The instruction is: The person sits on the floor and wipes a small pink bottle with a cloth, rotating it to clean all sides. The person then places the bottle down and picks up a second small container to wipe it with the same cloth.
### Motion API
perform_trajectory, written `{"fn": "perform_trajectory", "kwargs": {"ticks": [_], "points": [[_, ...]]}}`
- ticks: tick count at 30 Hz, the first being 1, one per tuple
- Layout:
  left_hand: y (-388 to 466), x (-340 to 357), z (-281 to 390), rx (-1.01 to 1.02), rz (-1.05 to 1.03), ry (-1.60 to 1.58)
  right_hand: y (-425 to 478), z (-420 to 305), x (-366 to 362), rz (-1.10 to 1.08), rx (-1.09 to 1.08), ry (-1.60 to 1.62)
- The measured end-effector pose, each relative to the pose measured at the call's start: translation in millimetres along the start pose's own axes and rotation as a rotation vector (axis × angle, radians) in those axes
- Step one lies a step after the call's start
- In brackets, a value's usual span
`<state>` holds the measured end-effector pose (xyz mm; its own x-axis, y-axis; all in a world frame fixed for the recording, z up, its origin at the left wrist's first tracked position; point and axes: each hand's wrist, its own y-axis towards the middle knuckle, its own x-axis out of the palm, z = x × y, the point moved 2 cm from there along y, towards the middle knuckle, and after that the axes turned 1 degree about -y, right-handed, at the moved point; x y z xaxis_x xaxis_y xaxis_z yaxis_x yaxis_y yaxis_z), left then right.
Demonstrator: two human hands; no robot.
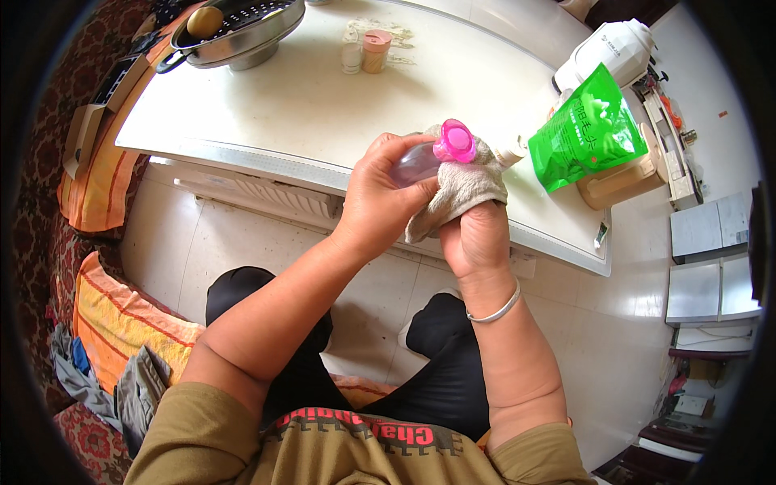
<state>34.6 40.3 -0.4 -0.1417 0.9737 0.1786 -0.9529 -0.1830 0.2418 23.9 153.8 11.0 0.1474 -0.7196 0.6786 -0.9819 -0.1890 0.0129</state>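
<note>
My left hand [382, 194] grips a clear plastic bottle [415, 165] with a bright pink cap [456, 142], tilted so that the cap points up and to the right. A damp-looking beige cloth [461, 188] covers my right hand [482, 236], with the fingers hidden inside its folds. The cloth lies against the bottle just under the cap. Both hands are over the front edge of the white table [291, 115]. Close behind the cloth is a small white bottle or tube top [511, 150], its lower part hidden.
A green foil pouch [588, 130] and a beige plastic container [627, 179] stand at the table's right. Behind them is a white appliance [606, 51]. A pink-lidded jar [376, 51] and a small clear jar [351, 57] stand further back. A steel pan [242, 45] holds a round brown item.
</note>
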Motion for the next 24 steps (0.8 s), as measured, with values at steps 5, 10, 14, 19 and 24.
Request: {"fn": "perform_trajectory", "kwargs": {"ticks": [5,10,14,19,24], "points": [[1,-1,2,-0.103,-0.046,-0.156,2,-6,-3,0.001,0.048,0.02],[2,-3,2,-0.102,-0.105,-0.104,7,-11,-12,0.016,0.081,0.052],[4,-5,2,-0.187,-0.206,-0.22,9,-20,-18,-0.016,0.14,0.038],[5,-8,0,-0.325,-0.302,-0.45,14,-21,-26,-0.019,0.185,0.024],[12,-13,-6,-0.352,-0.317,-0.553,14,-22,-22,0.051,0.163,0.094]]}}
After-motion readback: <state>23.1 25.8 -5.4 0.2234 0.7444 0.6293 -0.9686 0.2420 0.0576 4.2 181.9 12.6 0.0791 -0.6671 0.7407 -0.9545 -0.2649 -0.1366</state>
